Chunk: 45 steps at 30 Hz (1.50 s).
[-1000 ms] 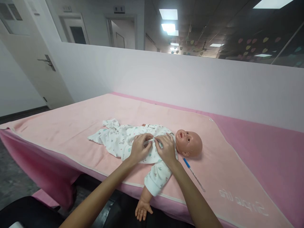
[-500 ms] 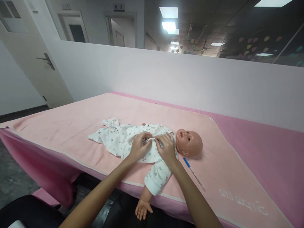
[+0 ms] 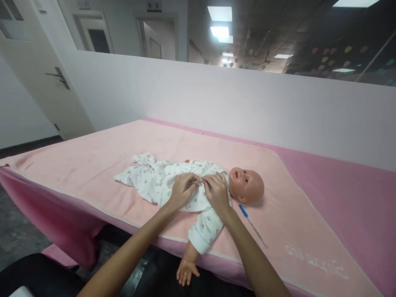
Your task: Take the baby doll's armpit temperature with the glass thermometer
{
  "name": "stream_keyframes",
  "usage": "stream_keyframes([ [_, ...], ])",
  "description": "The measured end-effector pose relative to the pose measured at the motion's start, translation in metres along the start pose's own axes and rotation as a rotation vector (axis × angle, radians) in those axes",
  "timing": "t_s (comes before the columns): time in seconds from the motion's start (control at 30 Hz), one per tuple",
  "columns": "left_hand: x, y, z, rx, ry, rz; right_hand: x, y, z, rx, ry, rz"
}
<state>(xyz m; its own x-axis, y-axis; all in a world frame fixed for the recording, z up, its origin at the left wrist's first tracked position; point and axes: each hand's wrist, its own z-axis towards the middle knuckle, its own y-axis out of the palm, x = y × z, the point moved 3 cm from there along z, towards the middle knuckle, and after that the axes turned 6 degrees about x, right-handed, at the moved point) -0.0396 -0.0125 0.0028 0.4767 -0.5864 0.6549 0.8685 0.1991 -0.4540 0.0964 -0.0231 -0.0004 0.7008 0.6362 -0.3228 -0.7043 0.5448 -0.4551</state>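
A baby doll [image 3: 246, 185] lies on its back on a pink towel [image 3: 93, 165], head to the right, dressed in a white printed romper [image 3: 154, 181]. Both my hands rest on its chest. My left hand [image 3: 181, 190] pinches the romper's front fabric from the left. My right hand [image 3: 216, 192] pinches the same seam from the right, fingertips meeting at a small fastener. One doll arm [image 3: 187, 268] hangs over the table's front edge.
A thin thermometer with a blue cap [image 3: 252, 225] lies on the towel just right of my right wrist. A white partition wall [image 3: 216, 103] runs behind the table. A door [image 3: 37, 78] stands at the far left.
My fingers have drawn closer together at the romper's front seam. The view has shifted slightly; the doll has not moved.
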Motion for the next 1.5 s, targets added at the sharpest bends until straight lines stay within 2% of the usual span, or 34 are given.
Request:
stream_keyframes([
  [0.37,0.004,0.001,-0.002,0.073,0.094,0.147,0.002,-0.001,0.001,0.024,-0.012,-0.027],
  [0.87,0.001,0.003,-0.002,0.064,0.185,0.318,0.001,-0.002,0.000,0.021,0.019,-0.063],
  [1.03,-0.002,-0.008,-0.010,0.082,0.240,0.381,0.002,-0.002,0.000,0.026,0.035,-0.100],
  [1.2,-0.019,-0.033,-0.024,0.106,0.216,0.396,0.002,-0.003,0.000,0.031,0.025,-0.130],
  [1.37,-0.032,-0.046,-0.027,0.050,0.163,0.300,-0.012,-0.002,0.003,0.016,-0.054,-0.071],
  [1.5,-0.036,-0.044,-0.025,0.103,0.125,0.248,-0.029,0.013,0.011,-0.115,-0.227,-0.059],
])
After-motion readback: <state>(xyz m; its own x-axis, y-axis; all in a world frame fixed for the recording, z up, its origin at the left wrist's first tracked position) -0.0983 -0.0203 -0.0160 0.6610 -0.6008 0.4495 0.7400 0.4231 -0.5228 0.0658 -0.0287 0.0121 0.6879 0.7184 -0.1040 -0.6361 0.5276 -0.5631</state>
